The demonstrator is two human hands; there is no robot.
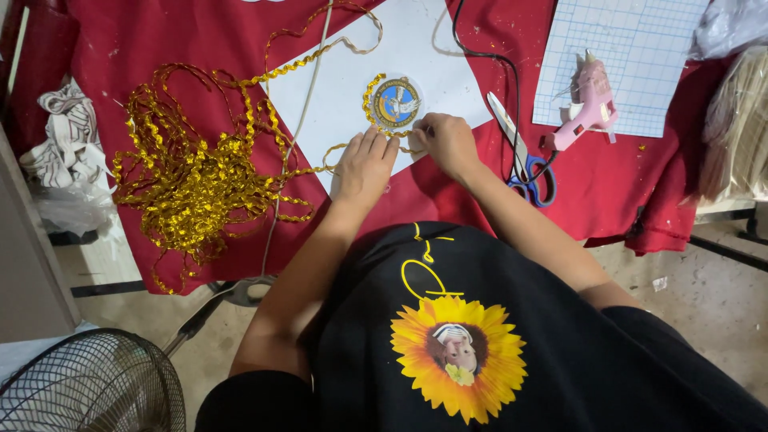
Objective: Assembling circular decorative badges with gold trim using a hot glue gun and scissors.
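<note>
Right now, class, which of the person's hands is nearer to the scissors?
Right. The right hand rests on the white paper's edge, just left of the scissors. The left hand lies farther left, beyond the right hand.

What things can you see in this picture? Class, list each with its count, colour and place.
Glittery gold zigzag trim: one tangled pile, left on red cloth.
Round blue-and-gold emblem: one, on white paper sheet.
Red table cloth: one, covering table.
Pink glue gun: one, on blue-lined grid mat, right.
Blue-handled scissors: one, beside right forearm.
Black wire fan: one, bottom left.
Left hand: flat on trim.
Right hand: pinching trim at emblem's edge.
</note>
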